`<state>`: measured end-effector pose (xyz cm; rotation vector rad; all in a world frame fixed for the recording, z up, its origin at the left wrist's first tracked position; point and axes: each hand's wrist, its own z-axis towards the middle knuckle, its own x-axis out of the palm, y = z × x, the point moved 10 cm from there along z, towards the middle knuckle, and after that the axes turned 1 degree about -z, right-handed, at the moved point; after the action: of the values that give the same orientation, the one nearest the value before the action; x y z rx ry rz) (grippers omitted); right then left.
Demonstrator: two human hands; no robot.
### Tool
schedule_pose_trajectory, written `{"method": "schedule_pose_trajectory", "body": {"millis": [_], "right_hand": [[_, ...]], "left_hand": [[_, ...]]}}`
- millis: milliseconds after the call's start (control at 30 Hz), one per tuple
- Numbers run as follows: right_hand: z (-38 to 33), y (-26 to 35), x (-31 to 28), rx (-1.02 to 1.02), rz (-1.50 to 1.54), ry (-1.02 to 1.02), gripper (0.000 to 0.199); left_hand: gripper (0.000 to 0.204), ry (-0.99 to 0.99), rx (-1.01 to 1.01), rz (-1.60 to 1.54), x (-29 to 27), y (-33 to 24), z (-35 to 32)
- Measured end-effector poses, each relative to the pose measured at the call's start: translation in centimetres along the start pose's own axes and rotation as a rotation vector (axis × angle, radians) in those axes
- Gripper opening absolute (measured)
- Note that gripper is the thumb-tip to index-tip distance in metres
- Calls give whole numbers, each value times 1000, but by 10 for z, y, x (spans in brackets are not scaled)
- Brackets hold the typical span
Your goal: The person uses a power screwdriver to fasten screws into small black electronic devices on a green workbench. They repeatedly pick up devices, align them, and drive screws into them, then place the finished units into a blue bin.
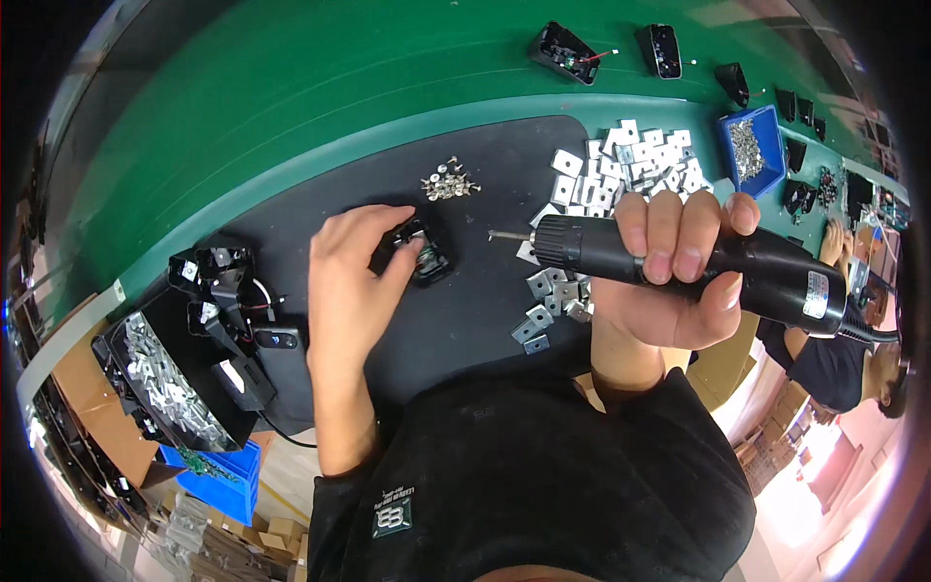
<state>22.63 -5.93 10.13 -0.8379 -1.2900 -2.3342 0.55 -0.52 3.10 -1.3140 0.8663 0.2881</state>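
Pinching a small open black plastic housing [433, 269] between thumb and fingers, the left hand [347, 257] held it down on the black mat [504, 160], with the thumb lying over its open side. The right hand [684, 308] had its fingers wrapped around a black corded electric screwdriver [593, 248], raised to the right of the housing; its thin metal bit [508, 235] pointed left toward the housing, well apart from it. Just beyond the housing lay a loose heap of screws [449, 182]. Square silver plates with central holes [630, 165] were spread behind and below the screwdriver, and a blue bin [769, 133] of small metal parts stood past them. To the left of the left hand, more black housings [225, 262] sat near a black tray [215, 373] full of silver pieces. Along the far side, a green conveyor belt [339, 87] carried several open black cases [664, 51], one with red wires showing.
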Motion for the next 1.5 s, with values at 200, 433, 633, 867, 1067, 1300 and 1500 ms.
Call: {"method": "schedule_pose_trajectory", "body": {"millis": [200,433,633,867,1067,1300,1500], "right_hand": [[-3,-1,15,35,50,26,39],[-13,0,29,49,80,4,42],[-13,4,39,31,107,-16,39],[-15,0,54,53,157,6,37],[-14,-5,64,63,162,35,37],[-14,-10,70,93,189,157,41],[-10,-22,75,151,157,117,35]], "left_hand": [[38,-124,163,101,-15,-36,-13],[28,-162,273,89,-3,-58,-29],[21,-190,254,-71,-6,-47,-36],[21,-223,264,-195,-17,-38,-46],[22,-285,286,-279,-23,-29,-52],[23,-296,271,-294,-25,-22,-56],[17,-217,279,-300,-17,-18,-55]]}}
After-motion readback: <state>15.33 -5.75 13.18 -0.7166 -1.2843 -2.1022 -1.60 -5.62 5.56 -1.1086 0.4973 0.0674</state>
